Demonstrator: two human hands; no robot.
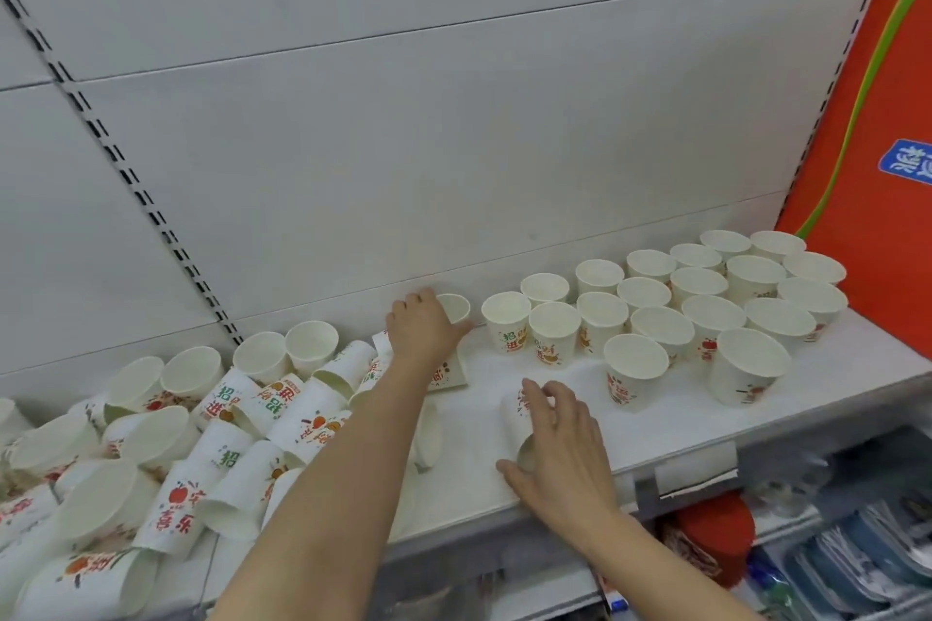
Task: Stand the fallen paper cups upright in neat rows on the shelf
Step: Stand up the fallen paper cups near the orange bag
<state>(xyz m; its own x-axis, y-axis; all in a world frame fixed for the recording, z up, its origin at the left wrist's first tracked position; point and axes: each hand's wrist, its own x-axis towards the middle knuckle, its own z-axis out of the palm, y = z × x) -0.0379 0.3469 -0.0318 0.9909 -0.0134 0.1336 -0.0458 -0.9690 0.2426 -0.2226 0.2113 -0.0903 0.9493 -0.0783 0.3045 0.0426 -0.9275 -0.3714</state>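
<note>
Several white paper cups with red and green print stand upright in rows point(706, 303) on the right half of the white shelf point(655, 424). A heap of fallen cups point(201, 434) covers the left half. My left hand point(423, 328) reaches to the back of the shelf and grips an upright cup point(456, 307) at the left end of the rows. Near the front edge my right hand point(560, 439) curls over a cup lying on its side point(519, 411). Another fallen cup point(428, 439) lies beside my left forearm.
A grey back panel with slotted uprights point(116, 156) rises behind the shelf. An orange carton point(867, 156) stands at the right end. A price-tag holder point(696, 469) hangs on the shelf's front edge. Packaged goods point(832, 560) fill the lower shelf at right.
</note>
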